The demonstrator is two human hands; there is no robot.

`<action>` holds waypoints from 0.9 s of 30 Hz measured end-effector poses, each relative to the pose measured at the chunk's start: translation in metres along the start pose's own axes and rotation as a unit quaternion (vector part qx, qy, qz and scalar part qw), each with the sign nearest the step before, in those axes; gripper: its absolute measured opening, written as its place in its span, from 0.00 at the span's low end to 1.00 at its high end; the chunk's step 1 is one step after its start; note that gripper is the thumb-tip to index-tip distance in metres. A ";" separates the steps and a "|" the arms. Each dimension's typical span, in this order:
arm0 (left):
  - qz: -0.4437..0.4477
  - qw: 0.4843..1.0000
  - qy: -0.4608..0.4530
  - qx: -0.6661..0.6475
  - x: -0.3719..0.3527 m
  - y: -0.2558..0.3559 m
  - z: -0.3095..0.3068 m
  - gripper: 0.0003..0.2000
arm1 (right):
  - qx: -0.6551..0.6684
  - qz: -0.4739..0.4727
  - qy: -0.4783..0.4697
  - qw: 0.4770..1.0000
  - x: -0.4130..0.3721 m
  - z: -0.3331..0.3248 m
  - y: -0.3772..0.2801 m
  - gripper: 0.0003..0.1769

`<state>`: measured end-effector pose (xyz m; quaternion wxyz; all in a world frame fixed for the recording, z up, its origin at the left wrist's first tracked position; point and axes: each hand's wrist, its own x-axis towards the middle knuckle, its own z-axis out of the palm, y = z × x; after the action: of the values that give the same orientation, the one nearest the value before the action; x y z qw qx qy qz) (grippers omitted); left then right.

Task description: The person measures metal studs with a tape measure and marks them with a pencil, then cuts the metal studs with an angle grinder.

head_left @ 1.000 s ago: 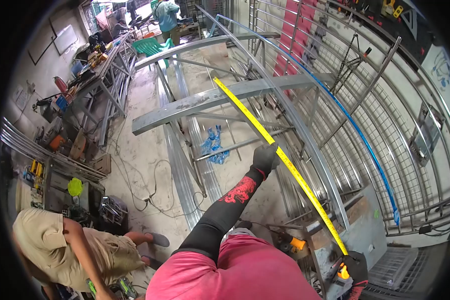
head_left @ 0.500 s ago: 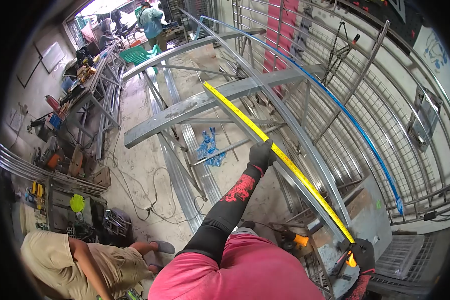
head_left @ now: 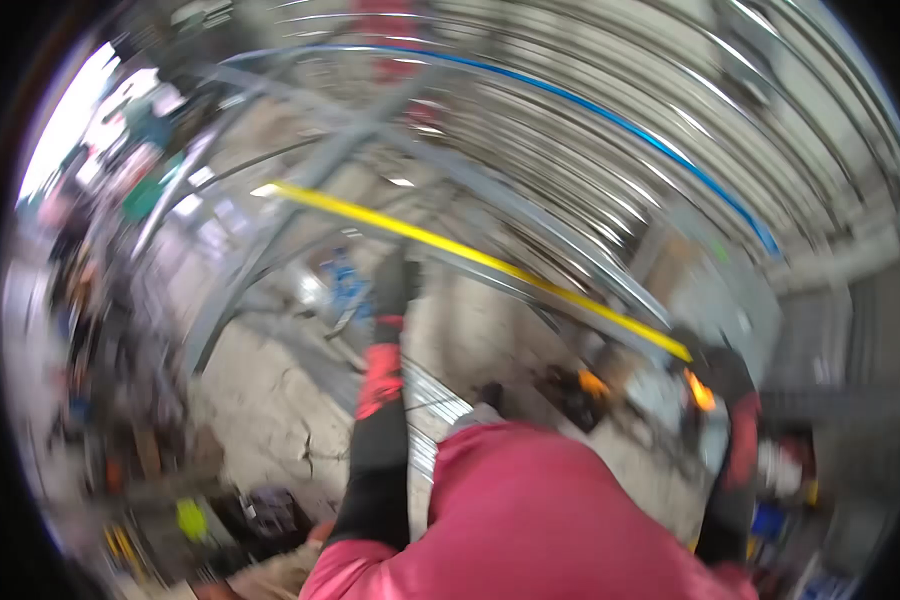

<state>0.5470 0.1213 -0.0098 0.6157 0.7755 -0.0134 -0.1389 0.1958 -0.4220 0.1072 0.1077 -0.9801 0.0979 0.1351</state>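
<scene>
A yellow tape measure (head_left: 470, 252) stretches along a grey metal tube (head_left: 483, 277), its blade drawn out towards the far left. At the near end my right hand (head_left: 722, 372), in a dark glove, is closed around the tape's case, where an orange part shows. My left hand (head_left: 394, 285), also in a dark glove, is just below the blade, nearer its far end. Its fingers are smeared by motion. Another long grey tube (head_left: 540, 212) runs behind the tape, crossing a grey metal beam (head_left: 240, 285) at the left.
A blue hose-like line (head_left: 610, 110) curves along metal bars on the right. Blue crumpled material (head_left: 345, 285) lies on the floor (head_left: 280, 410) beyond my left arm. Cluttered tools line the left side, and part of another person (head_left: 270, 578) shows at the bottom left.
The whole view has swung and blurred, so the tape lies flatter across it. My left hand has shifted off the blade's middle towards its far end; my right hand keeps the case.
</scene>
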 end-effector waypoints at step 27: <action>-0.241 0.960 -0.068 -0.121 -0.181 -0.147 -0.022 0.22 | 0.152 -0.024 0.141 0.978 0.010 0.050 -0.002 0.16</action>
<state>0.3555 0.2122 -0.1104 0.6507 0.6642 0.1490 -0.3365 0.1931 -0.4098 0.0574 0.2436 -0.9636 0.1078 -0.0232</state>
